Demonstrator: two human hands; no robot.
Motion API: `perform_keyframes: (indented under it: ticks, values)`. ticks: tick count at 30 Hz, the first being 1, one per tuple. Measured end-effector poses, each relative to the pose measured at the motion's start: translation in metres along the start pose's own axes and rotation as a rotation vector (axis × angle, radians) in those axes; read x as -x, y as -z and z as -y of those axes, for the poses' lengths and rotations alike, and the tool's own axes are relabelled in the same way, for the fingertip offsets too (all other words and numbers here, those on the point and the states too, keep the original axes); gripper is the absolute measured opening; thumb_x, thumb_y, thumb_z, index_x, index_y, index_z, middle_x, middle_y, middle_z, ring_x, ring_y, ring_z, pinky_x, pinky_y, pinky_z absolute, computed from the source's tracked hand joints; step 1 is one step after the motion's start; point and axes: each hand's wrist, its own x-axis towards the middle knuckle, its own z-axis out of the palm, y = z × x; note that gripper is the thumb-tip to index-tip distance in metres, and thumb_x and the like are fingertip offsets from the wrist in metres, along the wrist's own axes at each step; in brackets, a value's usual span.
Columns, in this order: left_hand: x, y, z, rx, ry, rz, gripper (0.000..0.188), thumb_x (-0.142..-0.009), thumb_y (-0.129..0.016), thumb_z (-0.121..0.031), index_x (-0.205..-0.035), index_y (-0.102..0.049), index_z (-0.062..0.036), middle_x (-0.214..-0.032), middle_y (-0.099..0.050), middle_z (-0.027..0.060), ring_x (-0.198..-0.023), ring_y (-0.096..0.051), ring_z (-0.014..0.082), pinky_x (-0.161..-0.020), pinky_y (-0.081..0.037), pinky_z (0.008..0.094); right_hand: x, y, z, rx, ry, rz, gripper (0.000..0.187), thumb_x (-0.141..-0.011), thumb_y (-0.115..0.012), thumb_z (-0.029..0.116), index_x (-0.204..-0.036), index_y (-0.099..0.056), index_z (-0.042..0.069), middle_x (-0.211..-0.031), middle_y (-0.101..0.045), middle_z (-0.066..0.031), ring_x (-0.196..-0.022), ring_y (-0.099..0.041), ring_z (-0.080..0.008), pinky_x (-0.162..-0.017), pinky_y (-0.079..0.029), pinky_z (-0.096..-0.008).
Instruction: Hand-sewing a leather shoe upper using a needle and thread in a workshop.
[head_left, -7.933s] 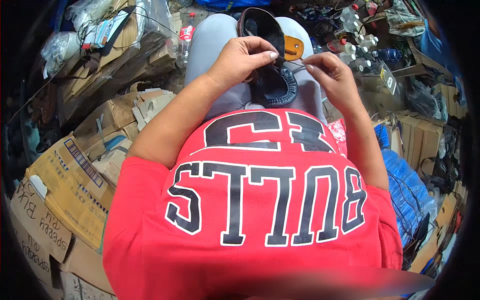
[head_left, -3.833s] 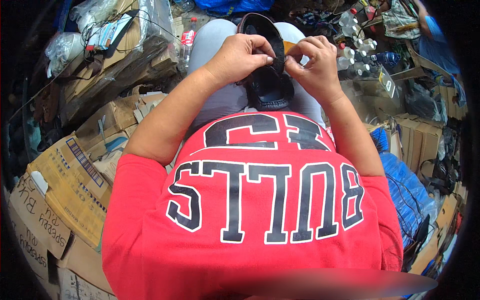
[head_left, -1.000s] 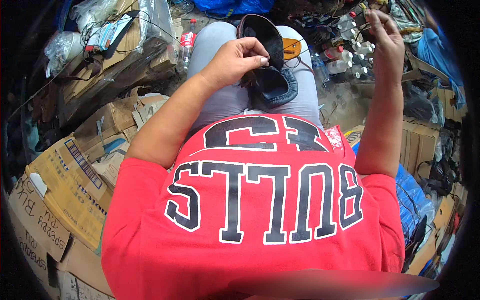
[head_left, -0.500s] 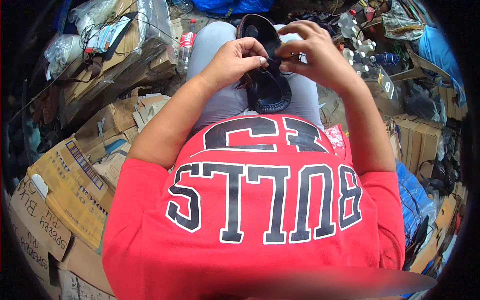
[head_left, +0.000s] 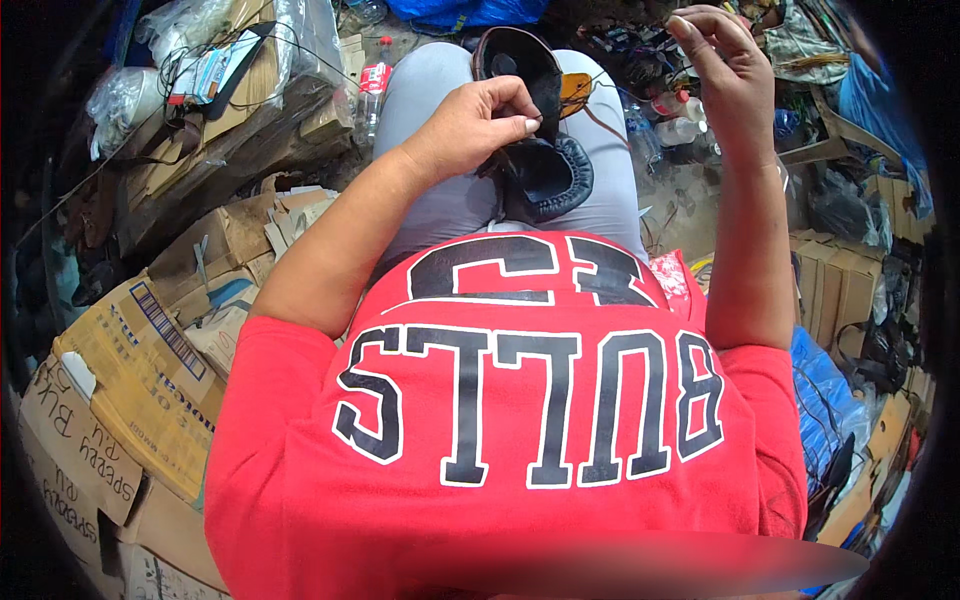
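A black leather shoe upper (head_left: 548, 188), with gathered puckers round its toe, lies across my lap between the thighs. Its open heel end (head_left: 515, 50) points away from me. My left hand (head_left: 478, 120) is closed, thumb and forefinger pinching the upper near its middle. Raised well off to the far right, my right hand (head_left: 728, 85) has its fingertips drawn together; whatever they hold is too fine to make out. Against the right thigh, beside the upper, sits a yellow-orange piece (head_left: 574, 93) with dark, thin strands near it.
Cardboard boxes (head_left: 150, 370) crowd the left side. A red-labelled plastic bottle (head_left: 373, 90) stands by my left knee. More bottles (head_left: 680, 130) lie beyond the right knee. Blue plastic sheeting (head_left: 825, 385) and stacked cardboard (head_left: 838, 285) are at the right.
My right hand has swung up and right, away from the upper, its fingers closing together. My left hand keeps its pinch. The toe of the upper has tilted slightly to the right.
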Motion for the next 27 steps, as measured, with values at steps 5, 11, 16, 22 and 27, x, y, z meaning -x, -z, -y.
perform_keyframes:
  ticks: [5,11,16,22,27]
  values:
    - [0.001,0.003,0.002,-0.017,0.045,0.039,0.006,-0.085,-0.059,-0.006,-0.089,-0.058,-0.0019,-0.083,-0.059,0.0007,-0.079,-0.055,0.0063,-0.075,-0.044,0.0213,0.01,0.005,-0.047,-0.329,-0.153,-0.01,0.011,-0.086,-0.062,0.012,-0.094,-0.066,0.006,-0.105,-0.062,-0.0005,-0.104,-0.053,-0.0144,-0.088,-0.039,-0.0294]
    - [0.002,0.004,0.001,0.053,0.065,0.008,0.009,-0.086,-0.055,-0.009,-0.092,-0.057,-0.0028,-0.086,-0.061,0.0035,-0.076,-0.056,0.0078,-0.074,-0.045,0.0217,0.018,0.015,-0.032,-0.014,-0.111,-0.189,0.007,-0.078,-0.069,0.011,-0.081,-0.067,0.007,-0.084,-0.063,-0.0049,-0.076,-0.06,-0.0169,-0.065,-0.046,-0.0275]
    - [0.0,0.002,-0.006,0.195,0.055,-0.121,0.017,-0.088,-0.054,-0.019,-0.095,-0.058,-0.0041,-0.091,-0.062,0.0038,-0.074,-0.054,0.0068,-0.072,-0.044,0.0208,0.068,-0.001,-0.006,0.106,-0.105,0.239,0.017,-0.081,-0.067,0.02,-0.086,-0.068,0.004,-0.075,-0.063,-0.0086,-0.069,-0.059,-0.0158,-0.062,-0.045,-0.0266]
    - [0.0,-0.006,-0.009,0.099,0.078,-0.031,0.025,-0.082,-0.067,-0.014,-0.104,-0.063,-0.0025,-0.089,-0.064,0.0011,-0.081,-0.058,0.0067,-0.075,-0.046,0.0208,0.089,-0.043,0.002,0.013,-0.52,0.553,0.025,-0.079,-0.07,0.022,-0.09,-0.068,0.0,-0.077,-0.063,-0.0115,-0.067,-0.061,-0.0203,-0.062,-0.048,-0.0305]
    - [0.001,-0.006,-0.009,-0.01,0.121,-0.034,0.018,-0.08,-0.07,-0.013,-0.094,-0.068,-0.0017,-0.08,-0.064,0.0004,-0.076,-0.058,0.0057,-0.07,-0.047,0.0199,0.097,-0.056,-0.012,0.011,-0.35,0.458,0.023,-0.079,-0.07,0.02,-0.089,-0.068,0.0,-0.079,-0.062,-0.0098,-0.068,-0.059,-0.0161,-0.063,-0.047,-0.0271]
